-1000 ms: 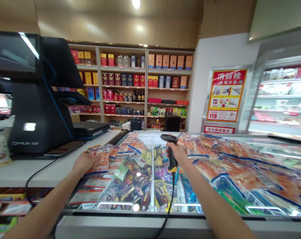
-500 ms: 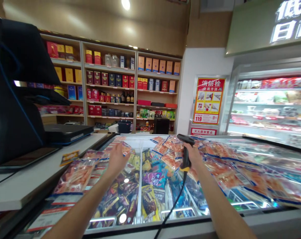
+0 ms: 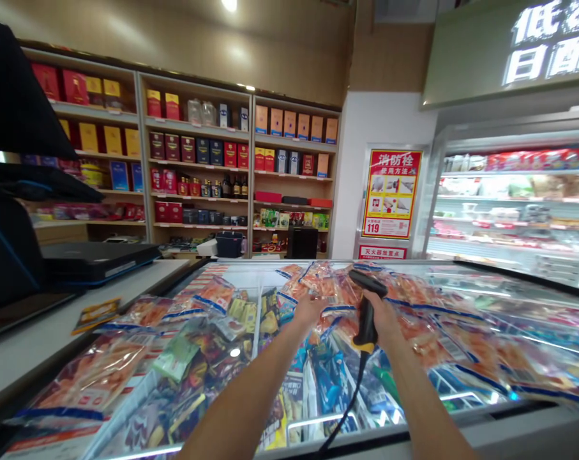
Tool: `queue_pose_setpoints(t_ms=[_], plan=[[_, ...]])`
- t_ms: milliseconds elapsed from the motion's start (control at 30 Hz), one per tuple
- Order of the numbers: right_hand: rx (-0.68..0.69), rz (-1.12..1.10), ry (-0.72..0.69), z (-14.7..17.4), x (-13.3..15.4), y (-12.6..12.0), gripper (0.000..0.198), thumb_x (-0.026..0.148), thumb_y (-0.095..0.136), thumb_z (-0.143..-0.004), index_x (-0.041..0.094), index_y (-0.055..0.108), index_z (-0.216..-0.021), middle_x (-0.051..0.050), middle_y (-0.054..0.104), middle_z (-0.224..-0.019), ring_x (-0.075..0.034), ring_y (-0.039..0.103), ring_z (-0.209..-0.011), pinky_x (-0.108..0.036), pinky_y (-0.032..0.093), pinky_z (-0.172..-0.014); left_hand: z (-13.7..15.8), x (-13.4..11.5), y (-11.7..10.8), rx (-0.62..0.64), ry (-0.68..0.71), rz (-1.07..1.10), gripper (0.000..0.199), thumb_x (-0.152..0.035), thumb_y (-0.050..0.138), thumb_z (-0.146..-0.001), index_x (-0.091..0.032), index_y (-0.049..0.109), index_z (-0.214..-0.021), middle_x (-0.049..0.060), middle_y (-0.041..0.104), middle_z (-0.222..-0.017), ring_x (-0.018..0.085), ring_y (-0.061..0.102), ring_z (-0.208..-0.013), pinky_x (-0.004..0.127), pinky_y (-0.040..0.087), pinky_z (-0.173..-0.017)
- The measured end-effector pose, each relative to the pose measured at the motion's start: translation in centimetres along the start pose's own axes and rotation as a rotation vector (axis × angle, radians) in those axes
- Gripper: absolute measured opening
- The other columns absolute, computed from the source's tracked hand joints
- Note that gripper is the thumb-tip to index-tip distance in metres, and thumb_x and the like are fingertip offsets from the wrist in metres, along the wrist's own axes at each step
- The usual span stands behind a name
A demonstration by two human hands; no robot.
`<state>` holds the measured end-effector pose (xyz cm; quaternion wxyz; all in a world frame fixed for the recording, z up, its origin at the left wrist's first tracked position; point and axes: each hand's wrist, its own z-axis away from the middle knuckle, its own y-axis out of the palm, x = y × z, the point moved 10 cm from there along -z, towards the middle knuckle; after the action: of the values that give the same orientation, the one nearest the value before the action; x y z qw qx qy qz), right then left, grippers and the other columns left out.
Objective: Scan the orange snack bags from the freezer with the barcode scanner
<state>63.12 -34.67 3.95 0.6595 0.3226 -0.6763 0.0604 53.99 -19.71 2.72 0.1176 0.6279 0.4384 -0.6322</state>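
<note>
My right hand [image 3: 383, 319] grips a black barcode scanner [image 3: 367, 322] with a yellow band at the handle's base. Its black cable runs down toward the freezer's front edge. Just to the left, my left hand [image 3: 309, 311] has its fingers drawn together at the near edge of a clear packet of orange-pink food [image 3: 334, 291] with a blue border; the fingertips are partly hidden. Similar packets [image 3: 423, 338] spread over the glass to the right. On the left side lie another packet [image 3: 97, 377] and a smaller group of packets [image 3: 215, 294].
Beneath the hands is a glass-topped chest freezer [image 3: 389, 431] holding colourful wrapped goods. A counter [image 3: 11, 358] at left bears a dark checkout machine [image 3: 11, 249] and a small yellow packet [image 3: 96, 315]. Behind stand shelves of boxes [image 3: 198, 150] and a lit refrigerated display [image 3: 509, 211].
My left hand has moved right, from the left group of packets to those beside the scanner. The view has shifted left in the scene's frame; my right hand still grips the scanner.
</note>
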Motion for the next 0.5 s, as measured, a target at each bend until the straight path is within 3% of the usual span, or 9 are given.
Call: queue_pose_setpoints(t_ms=[167,300,400,467,500], plan=[[0.057,-0.019,0.059,0.4,-0.8,1.0,0.021,0.036,0.056,-0.061,0.017,0.047,-0.056,0.002,0.051,-0.04,-0.01,0.045,-0.032,-0.02,0.036,-0.029,0.7,-0.2,-0.1,0.118,-0.049,0.036,0.024,-0.031,0.047,-0.075,-0.012,0.053,-0.087,-0.001,0.056,-0.066,0.007,0.051,-0.052,0.022,0.042,-0.049],[0.117,-0.051,0.117,0.6,-1.7,1.8,0.021,0.035,0.056,-0.061,0.016,0.05,-0.06,0.001,0.051,-0.039,-0.01,0.045,-0.031,-0.02,0.035,-0.028,3.1,-1.6,-3.8,0.162,-0.025,-0.023,0.025,-0.027,0.058,-0.063,-0.014,0.057,-0.085,-0.002,0.054,-0.053,0.009,0.049,-0.048,0.02,0.037,-0.045],[0.141,-0.083,0.138,0.6,-2.2,2.4,0.02,0.033,0.058,-0.059,0.015,0.052,-0.066,0.0,0.054,-0.044,-0.011,0.047,-0.033,-0.021,0.037,-0.029,7.5,-4.8,-7.8,0.268,0.011,-0.065,0.026,-0.021,0.066,-0.053,-0.016,0.061,-0.078,-0.002,0.057,-0.055,0.011,0.052,-0.052,0.022,0.039,-0.05],[0.149,-0.106,0.139,0.6,-2.4,2.8,0.021,0.032,0.06,-0.058,0.015,0.052,-0.069,0.0,0.056,-0.049,-0.011,0.048,-0.036,-0.021,0.038,-0.031,12.3,-7.1,-9.5,0.486,0.058,-0.078,0.038,-0.02,0.069,-0.048,-0.019,0.061,-0.084,0.0,0.062,-0.065,0.014,0.056,-0.061,0.024,0.042,-0.056],[0.154,-0.111,0.137,0.7,-2.4,3.1,0.021,0.031,0.06,-0.058,0.016,0.052,-0.07,0.0,0.057,-0.051,-0.011,0.049,-0.037,-0.021,0.039,-0.031,14.6,-7.5,-10.9,0.507,0.064,-0.094,0.04,-0.023,0.07,-0.046,-0.02,0.061,-0.085,0.0,0.063,-0.065,0.015,0.056,-0.062,0.025,0.043,-0.056]])
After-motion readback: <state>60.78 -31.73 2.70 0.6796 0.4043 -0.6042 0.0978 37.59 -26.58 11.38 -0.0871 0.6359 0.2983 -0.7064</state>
